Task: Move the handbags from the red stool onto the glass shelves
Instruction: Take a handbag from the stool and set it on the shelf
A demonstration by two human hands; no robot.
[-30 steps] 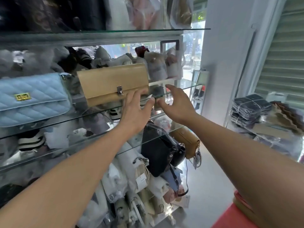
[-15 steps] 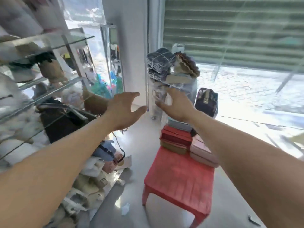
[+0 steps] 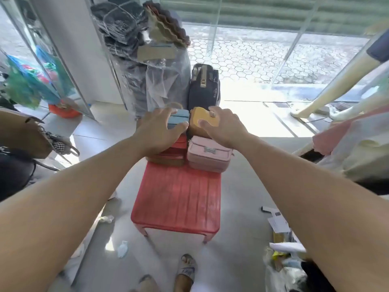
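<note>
On the far end of the red stool stand several handbags in two stacks. My left hand clasps the blue-grey handbag on top of the left stack, fingers over its top and thumb on its front. Below it lie a red handbag and a brown handbag. My right hand grips the mustard-yellow handbag, thumb on its face, above a pink handbag. A black handbag stands upright behind them. The glass shelves are out of view, apart from hanging bags at the left edge.
Behind the stool rises a plastic-wrapped stack of goods. A mannequin's legs and pale clothes stand at the right. Papers and wrappers litter the floor at the right. My sandalled feet are just before the stool.
My view swung from the glass shelves, where a tan bag was left, to the stool. Both hands dropped and closed on the blue-grey and mustard-yellow handbags.
</note>
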